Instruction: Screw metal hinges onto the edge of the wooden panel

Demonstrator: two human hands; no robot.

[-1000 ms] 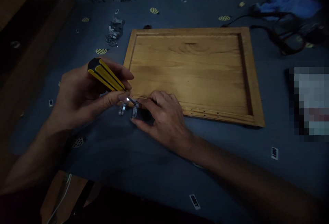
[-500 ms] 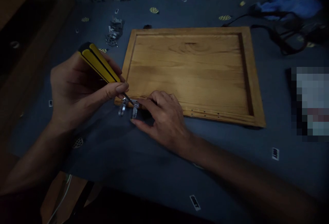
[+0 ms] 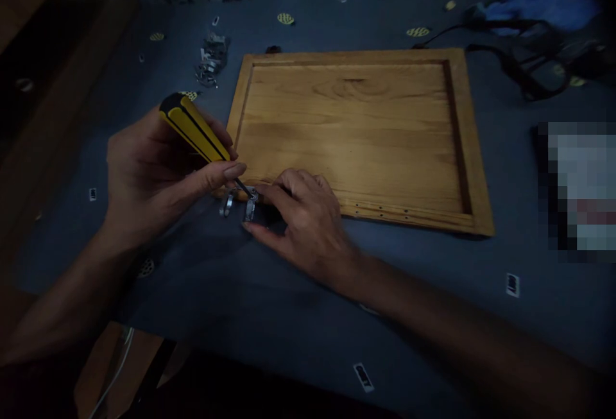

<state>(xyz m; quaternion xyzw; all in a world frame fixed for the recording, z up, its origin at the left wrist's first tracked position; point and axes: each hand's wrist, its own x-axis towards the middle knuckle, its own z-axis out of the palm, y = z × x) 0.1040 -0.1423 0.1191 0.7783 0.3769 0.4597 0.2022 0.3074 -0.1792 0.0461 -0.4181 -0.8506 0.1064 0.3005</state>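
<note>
My left hand (image 3: 149, 178) is closed around a yellow and black screwdriver (image 3: 205, 136), held at a slant with its shaft pointing down to the right. The screwdriver's tip meets a shiny metal hinge (image 3: 250, 206) with curved arms at the near left edge of a framed wooden panel (image 3: 351, 111). With index finger and thumb, my right hand (image 3: 308, 220) holds the hinge against that edge. Its other fingers are bent and rest by the panel's near rim. Small dark holes show in the rim to the right of this hand.
Behind the panel's left corner lies a pile of metal fittings (image 3: 212, 59). Black-framed glasses (image 3: 524, 76) and a blue cloth (image 3: 553, 8) are at the back right. A blurred-out object (image 3: 587, 181) lies at the right on the dark blue patterned tablecloth (image 3: 433, 316).
My left hand and the screwdriver have shifted slightly right and down, and the handle's angle has changed a little. My right hand stays on the hinge. The whole view has moved slightly.
</note>
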